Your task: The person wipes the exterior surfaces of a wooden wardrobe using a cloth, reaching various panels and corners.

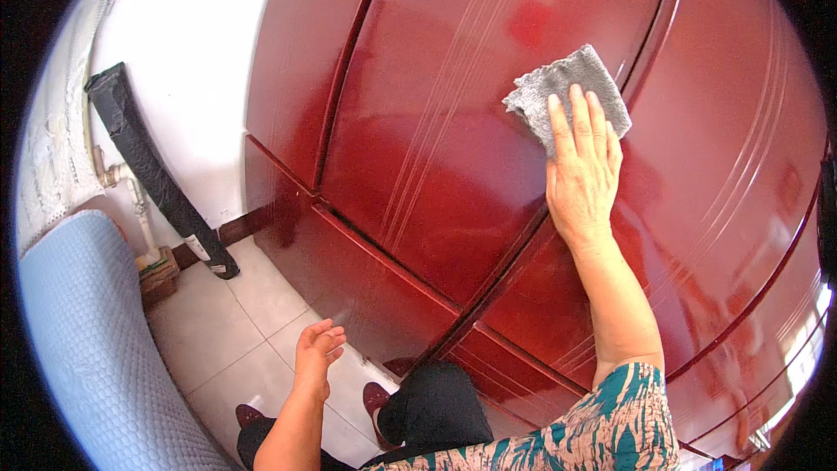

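Note:
A grey cloth lies flat against the glossy dark red wardrobe door, close to the dark gap between two doors. My right hand presses on it from above, fingers stretched out over its lower half; the cloth's upper and left edges stick out past the fingertips. My left hand hangs free above the tiled floor, fingers slightly bent and apart, with nothing in it. It is nearest to the lower red drawer panel, without touching it.
A long black wrapped bundle leans against the white wall at the left. Beside it are pipes and a white lace curtain. A light blue quilted mattress borders the pale tiled floor. My knees and dark red shoes show below.

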Demonstrator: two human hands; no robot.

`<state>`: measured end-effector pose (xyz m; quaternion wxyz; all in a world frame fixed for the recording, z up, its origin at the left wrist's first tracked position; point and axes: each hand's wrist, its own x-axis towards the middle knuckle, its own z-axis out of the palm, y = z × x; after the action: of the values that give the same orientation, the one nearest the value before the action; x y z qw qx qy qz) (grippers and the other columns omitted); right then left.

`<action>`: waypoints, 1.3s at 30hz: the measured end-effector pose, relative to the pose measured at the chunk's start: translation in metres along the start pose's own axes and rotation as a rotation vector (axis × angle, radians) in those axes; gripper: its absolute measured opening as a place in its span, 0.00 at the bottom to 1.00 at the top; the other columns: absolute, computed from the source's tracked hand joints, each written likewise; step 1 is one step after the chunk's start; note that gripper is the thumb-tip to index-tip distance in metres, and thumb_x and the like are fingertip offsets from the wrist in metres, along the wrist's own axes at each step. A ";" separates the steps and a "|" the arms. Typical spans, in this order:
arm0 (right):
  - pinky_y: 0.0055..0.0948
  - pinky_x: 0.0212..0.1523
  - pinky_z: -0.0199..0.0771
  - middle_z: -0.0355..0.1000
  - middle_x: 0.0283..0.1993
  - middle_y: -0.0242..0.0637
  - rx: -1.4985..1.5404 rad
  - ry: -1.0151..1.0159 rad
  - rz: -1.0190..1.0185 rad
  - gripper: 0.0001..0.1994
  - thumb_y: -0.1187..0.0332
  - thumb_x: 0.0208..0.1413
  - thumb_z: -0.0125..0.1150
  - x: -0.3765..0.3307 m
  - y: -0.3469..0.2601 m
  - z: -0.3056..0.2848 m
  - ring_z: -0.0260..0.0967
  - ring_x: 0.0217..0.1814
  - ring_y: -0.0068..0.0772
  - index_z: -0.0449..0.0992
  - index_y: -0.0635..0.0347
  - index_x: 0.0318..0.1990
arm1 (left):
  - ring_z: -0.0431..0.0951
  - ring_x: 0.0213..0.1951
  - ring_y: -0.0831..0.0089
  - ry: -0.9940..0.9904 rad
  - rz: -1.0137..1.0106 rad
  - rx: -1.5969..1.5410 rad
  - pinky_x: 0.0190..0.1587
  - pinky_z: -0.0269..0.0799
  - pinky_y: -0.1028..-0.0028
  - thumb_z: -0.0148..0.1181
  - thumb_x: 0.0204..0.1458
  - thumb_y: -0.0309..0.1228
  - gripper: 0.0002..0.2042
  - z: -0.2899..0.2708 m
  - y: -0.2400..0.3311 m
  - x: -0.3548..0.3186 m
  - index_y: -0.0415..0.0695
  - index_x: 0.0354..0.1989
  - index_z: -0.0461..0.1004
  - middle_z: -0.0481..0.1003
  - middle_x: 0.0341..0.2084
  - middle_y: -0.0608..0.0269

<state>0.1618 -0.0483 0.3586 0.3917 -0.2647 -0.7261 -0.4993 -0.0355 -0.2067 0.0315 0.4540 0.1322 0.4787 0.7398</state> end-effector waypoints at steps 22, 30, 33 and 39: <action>0.42 0.68 0.43 0.50 0.69 0.43 0.065 0.155 0.020 0.32 0.61 0.49 0.61 0.067 -0.007 0.028 0.43 0.73 0.40 0.60 0.55 0.63 | 0.73 0.46 0.66 0.016 -0.002 0.017 0.49 0.68 0.67 0.51 0.53 0.29 0.18 -0.006 -0.001 -0.003 0.39 0.52 0.64 0.72 0.45 0.53; 0.38 0.70 0.42 0.49 0.70 0.45 0.146 -0.287 -0.424 0.28 0.69 0.52 0.48 0.036 -0.092 0.050 0.44 0.73 0.41 0.58 0.63 0.63 | 0.73 0.46 0.66 -0.037 -0.009 -0.023 0.49 0.67 0.68 0.51 0.54 0.29 0.18 -0.003 0.025 -0.027 0.38 0.53 0.63 0.73 0.45 0.52; 0.36 0.71 0.39 0.45 0.72 0.45 0.193 -0.499 -0.679 0.29 0.67 0.53 0.46 -0.007 -0.113 0.060 0.39 0.75 0.39 0.56 0.62 0.65 | 0.73 0.46 0.67 -0.067 -0.051 -0.051 0.49 0.67 0.68 0.51 0.53 0.29 0.19 0.014 0.048 -0.043 0.38 0.54 0.63 0.73 0.46 0.52; 0.38 0.69 0.44 0.53 0.68 0.46 0.331 -0.524 -0.709 0.25 0.68 0.51 0.47 0.005 -0.137 0.056 0.46 0.72 0.40 0.65 0.62 0.59 | 0.74 0.45 0.68 -0.088 -0.101 -0.047 0.48 0.68 0.69 0.51 0.53 0.29 0.18 0.016 0.068 -0.068 0.38 0.53 0.64 0.74 0.44 0.54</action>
<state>0.0357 -0.0453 0.2805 0.0376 -0.0516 -0.9160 -0.3960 -0.0251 -0.2600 0.1118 0.5142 0.1296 0.4467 0.7206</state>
